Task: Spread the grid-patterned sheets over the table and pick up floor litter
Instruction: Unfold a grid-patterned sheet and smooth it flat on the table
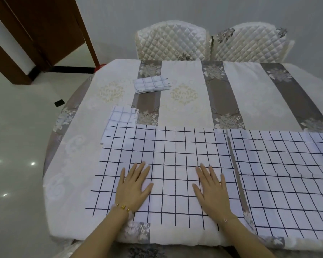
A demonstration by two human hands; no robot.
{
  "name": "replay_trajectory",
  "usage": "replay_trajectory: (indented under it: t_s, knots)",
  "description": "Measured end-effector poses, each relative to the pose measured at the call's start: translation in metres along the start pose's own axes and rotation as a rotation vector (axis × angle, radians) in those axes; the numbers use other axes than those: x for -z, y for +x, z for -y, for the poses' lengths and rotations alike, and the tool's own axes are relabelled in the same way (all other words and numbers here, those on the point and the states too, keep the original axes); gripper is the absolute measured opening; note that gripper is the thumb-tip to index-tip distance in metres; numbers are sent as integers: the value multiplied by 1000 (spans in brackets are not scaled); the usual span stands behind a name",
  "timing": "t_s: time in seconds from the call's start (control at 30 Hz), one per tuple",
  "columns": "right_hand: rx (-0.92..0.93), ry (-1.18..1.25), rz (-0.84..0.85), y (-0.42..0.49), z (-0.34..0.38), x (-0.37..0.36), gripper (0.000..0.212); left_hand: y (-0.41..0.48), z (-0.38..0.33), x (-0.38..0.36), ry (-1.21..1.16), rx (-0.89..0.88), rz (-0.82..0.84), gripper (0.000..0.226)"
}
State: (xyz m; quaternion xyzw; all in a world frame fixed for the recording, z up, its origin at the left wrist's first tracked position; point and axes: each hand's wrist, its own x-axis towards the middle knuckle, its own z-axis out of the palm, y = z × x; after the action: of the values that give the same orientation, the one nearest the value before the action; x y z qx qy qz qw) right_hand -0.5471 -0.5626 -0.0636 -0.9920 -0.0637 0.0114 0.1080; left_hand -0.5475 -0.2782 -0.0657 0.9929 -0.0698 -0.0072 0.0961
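Two chairs [172, 41] [250, 41] crowd the table [186, 112] at its far edge; open floor [13, 138] lies left, one dark scrap [59, 103] on it. Four grid sheets lie on the table: a far folded sheet [151, 84], a near folded sheet [122, 115], a right spread sheet [287, 174], and a left spread sheet [166, 146], where left hand [133, 187] and right hand [211, 189] press flat, fingers straight, gripping nothing.

Both forearms reach forward; the left hand [133, 186] and right hand [212, 188] lie flat, palms down, fingers straight, gripping nothing.
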Motion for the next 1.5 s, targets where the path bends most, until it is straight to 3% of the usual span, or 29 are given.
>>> replay_trajectory:
  t_s: [0.17, 0.3, 0.4, 0.5, 0.63, 0.77, 0.97, 1.1, 1.23, 1.37, 1.5]
  knots:
    - [-35, -8, -41, 3, -2, -2, 64, 5, 4, 0, 18, 110, -66, 55]
    - [-25, 28, -143, 15, 5, -1, 53, 30, -9, 11, 8, 108, -197, 30]
    - [121, 104, -301, 36, 12, 2, 40, 57, -13, 16, -27, 16, -288, 10]
    - [176, 180, -323, 63, 22, 5, 35, 83, -26, 17, -131, -104, -276, 39]
    - [201, 107, -68, 96, 33, 5, 47, 104, -36, 9, -151, -262, -106, 34]
    - [73, 20, 46, 118, 3, 4, 68, 108, -15, 0, 12, -145, 38, 55]
    - [-152, -21, 36, 142, -33, 10, 82, 116, 7, 4, -40, 74, 9, 77]
    - [-170, -25, 66, 144, -35, 9, 84, 117, 10, 4, -26, 100, 36, 78]
    - [-176, 142, 58, 136, -32, 33, 74, 115, 5, 20, -44, 87, 71, 83]
    - [-37, 236, -75, 77, -12, 46, 64, 68, -10, 33, -84, 32, -96, 59]
    - [45, 172, 16, 3, 0, 19, 57, 6, -7, 18, -47, 15, -28, 55]
